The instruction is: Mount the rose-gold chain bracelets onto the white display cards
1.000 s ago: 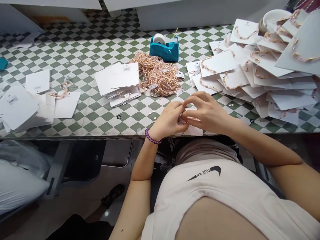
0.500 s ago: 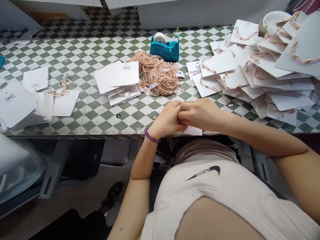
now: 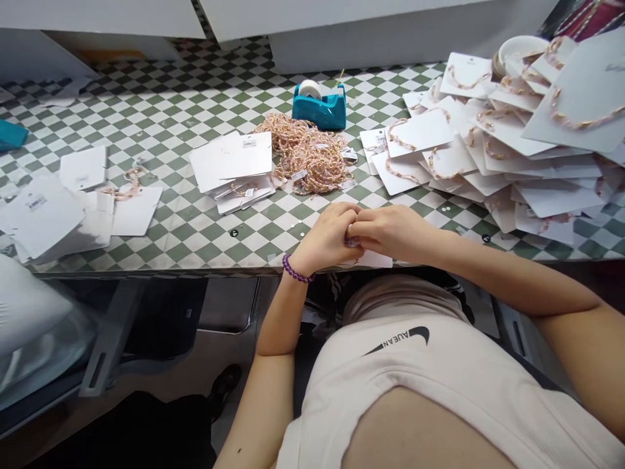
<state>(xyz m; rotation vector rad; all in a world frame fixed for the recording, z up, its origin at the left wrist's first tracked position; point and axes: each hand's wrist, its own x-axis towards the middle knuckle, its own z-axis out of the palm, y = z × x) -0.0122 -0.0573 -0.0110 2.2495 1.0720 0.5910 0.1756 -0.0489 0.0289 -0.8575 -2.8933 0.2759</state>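
Observation:
My left hand and my right hand meet at the table's front edge, fingertips pinching a small pink bead piece, mostly hidden by my fingers. Under them, a white card pokes out. A purple bead bracelet circles my left wrist. Beyond my hands lies a tangled heap of pink-and-gold bead chains, not touching them. To its left sits a stack of white cards.
A teal tape dispenser stands at the back. Many white cards with pink-and-gold necklaces pile up at the right, and more white cards lie at the left on the green-and-white checkered table. Its front edge runs above my lap.
My hands have come lower and closer together, with the fingers that were raised and apart now pressed around the small bead piece. The view has shifted slightly.

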